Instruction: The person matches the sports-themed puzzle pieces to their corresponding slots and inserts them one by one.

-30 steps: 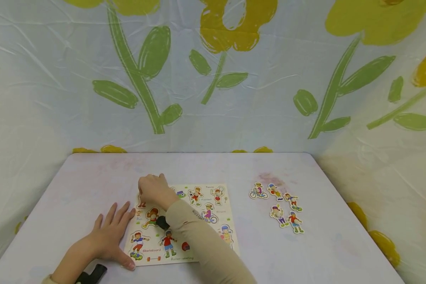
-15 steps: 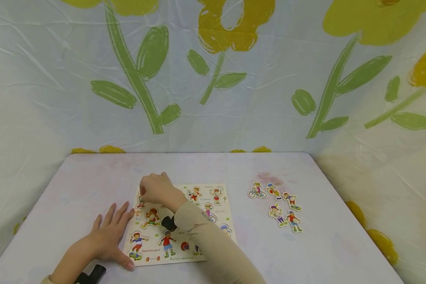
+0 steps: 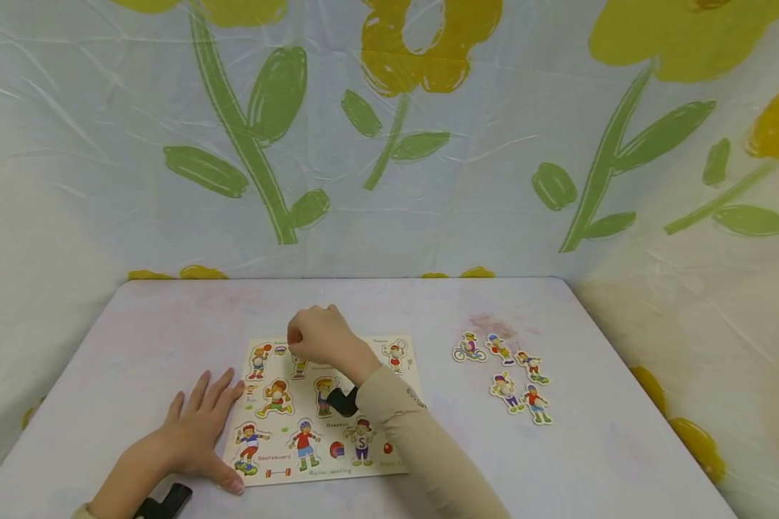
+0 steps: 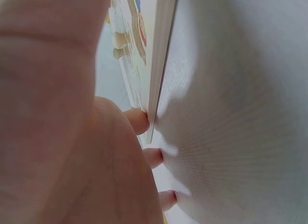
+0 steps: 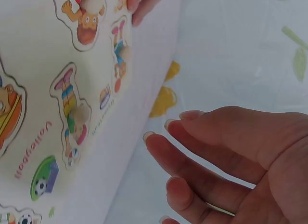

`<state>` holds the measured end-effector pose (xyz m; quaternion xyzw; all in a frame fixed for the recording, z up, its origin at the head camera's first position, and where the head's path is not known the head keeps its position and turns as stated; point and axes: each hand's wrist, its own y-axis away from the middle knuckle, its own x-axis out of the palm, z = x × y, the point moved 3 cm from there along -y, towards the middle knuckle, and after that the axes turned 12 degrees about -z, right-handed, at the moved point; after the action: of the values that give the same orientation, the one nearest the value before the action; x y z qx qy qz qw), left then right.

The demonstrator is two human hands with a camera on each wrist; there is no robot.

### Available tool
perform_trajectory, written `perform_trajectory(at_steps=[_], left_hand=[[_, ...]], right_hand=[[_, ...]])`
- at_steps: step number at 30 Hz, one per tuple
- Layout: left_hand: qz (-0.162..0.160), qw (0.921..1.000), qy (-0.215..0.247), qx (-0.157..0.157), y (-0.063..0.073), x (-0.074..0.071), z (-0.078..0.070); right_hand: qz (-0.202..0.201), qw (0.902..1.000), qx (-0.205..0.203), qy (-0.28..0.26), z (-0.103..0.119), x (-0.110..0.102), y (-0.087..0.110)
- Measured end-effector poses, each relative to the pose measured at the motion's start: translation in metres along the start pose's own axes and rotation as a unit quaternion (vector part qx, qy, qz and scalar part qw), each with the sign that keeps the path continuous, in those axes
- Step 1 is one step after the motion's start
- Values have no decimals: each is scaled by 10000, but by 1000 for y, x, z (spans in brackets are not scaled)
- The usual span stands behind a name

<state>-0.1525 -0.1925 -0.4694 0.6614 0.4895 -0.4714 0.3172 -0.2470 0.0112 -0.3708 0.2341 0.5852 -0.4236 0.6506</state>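
A cream puzzle board [image 3: 279,443] with pictures of children at sport lies on the table. My left hand [image 3: 191,436] rests flat at its left edge, fingers spread; in the left wrist view a fingertip [image 4: 139,122] touches the edge. Over the back part of the board hovers my right hand [image 3: 324,337], empty, its fingers loosely bent and thumb apart in the right wrist view. Below it, the knobbed volleyball player piece [image 5: 72,108] lies in its cutout. The knobbed basketball player piece [image 3: 257,360] and runner piece [image 3: 276,398] also sit in the board. My right forearm hides its right part.
Several loose puzzle pieces lie right of the board, among them a cyclist [image 3: 469,349], a skateboarder [image 3: 532,367] and a roller skater [image 3: 537,405]. A flower-printed cloth [image 3: 467,223] hangs behind the table [image 3: 597,447].
My right hand has left the basketball player piece at the board's back left corner and moved right and up, uncovering that piece. The left hand has stayed put.
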Motion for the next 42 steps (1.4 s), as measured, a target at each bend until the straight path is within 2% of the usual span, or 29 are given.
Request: perform_trajectory(at_steps=[9, 22, 28, 33, 42], left_hand=[[-73, 9999, 62, 69, -1, 5, 3], [85, 10000, 32, -1, 0, -4, -3], [32, 10000, 4, 36, 0, -4, -4], [131, 9999, 11, -51, 0, -5, -6], [163, 9998, 31, -102, -1, -4, -4]], right_hand=[[-307, 9989, 243, -274, -24, -17, 19], [-1008, 9915, 401, -715, -64, -43, 49], [-1319, 9866, 599, -744, -86, -55, 64], [-1531, 9827, 793, -674, -109, -62, 77], [-1624, 9776, 1280, -378, -152, -70, 103]])
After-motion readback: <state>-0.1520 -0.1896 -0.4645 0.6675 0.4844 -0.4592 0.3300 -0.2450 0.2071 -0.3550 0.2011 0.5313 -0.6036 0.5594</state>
